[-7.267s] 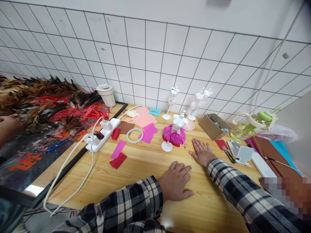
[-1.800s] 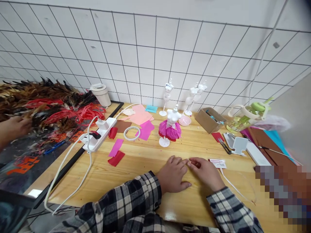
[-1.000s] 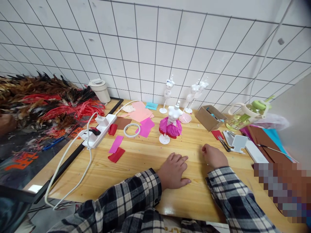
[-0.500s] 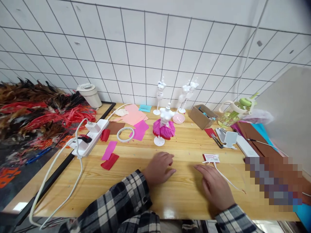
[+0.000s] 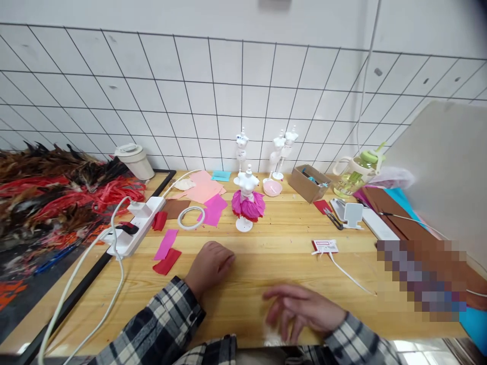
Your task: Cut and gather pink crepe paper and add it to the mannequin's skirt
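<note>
My left hand (image 5: 211,267) rests on the wooden table, its fingers curled in and thumb alongside; nothing shows in it. My right hand (image 5: 304,310) hovers near the front edge, slightly blurred, fingers spread and holding nothing. Beyond my hands stands a small white dress-form mannequin (image 5: 248,183) on a round base, wearing a ruffled magenta skirt (image 5: 248,206) with red at its lower edge. Strips of magenta (image 5: 166,244) and red crepe paper (image 5: 167,261) lie left of my left hand. Past my right hand is a red-and-white packet (image 5: 325,246) with a white cord.
A power strip (image 5: 139,228) with cables and a tape roll (image 5: 191,218) lie left. Behind are more mannequins (image 5: 241,152), a pink bowl (image 5: 273,188) and a cardboard box (image 5: 309,186). Scissors (image 5: 334,219), a phone stand (image 5: 353,215) and a green-lidded jug (image 5: 352,175) are right.
My left hand has drawn left and its fingers have curled in. My right hand has moved away from the packet, toward me and leftward, spreading its fingers. The camera view has shifted.
</note>
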Demonstrator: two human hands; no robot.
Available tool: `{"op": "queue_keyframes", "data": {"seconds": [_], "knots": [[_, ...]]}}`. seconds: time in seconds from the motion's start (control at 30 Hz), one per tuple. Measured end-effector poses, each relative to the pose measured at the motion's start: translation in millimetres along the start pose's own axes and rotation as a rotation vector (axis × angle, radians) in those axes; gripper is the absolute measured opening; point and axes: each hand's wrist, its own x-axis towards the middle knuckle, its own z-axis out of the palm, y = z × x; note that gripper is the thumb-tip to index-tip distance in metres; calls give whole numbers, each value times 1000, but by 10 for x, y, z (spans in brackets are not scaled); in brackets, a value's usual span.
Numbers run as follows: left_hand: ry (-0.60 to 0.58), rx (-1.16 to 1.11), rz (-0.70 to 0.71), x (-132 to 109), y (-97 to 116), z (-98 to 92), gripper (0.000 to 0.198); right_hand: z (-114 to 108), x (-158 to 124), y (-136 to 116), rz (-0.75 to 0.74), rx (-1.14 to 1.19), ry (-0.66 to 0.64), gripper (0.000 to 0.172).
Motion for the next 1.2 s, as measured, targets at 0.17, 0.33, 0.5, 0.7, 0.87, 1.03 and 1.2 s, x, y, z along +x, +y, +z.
{"op": "queue_keyframes", "data": {"seconds": [0.17,0.33,0.5,0.7,0.87,1.03,1.2], "knots": [[20,-45,-172,-35,-141,17,29,137,577,-423,-350,-333,590,75],[5,-84,-213,-94,-169,4,31,-161,162,-509,-664,-940,838,47],[-24,-115,-186,-65,-131,25,33,-790,-464,-157,-487,-1504,1303,26],[-35,-149,-135,-31,-109,48,30,-1064,-507,181,-288,-1777,1264,19],[-37,-141,-150,-64,-122,31,29,-1157,-412,244,-276,-1799,1276,24],[-27,-152,-174,-76,-120,4,27,-1218,-400,297,-296,-1735,1305,29],[-61,-163,-170,-55,-112,12,27,-1214,-452,304,-190,-1473,1335,35]]}}
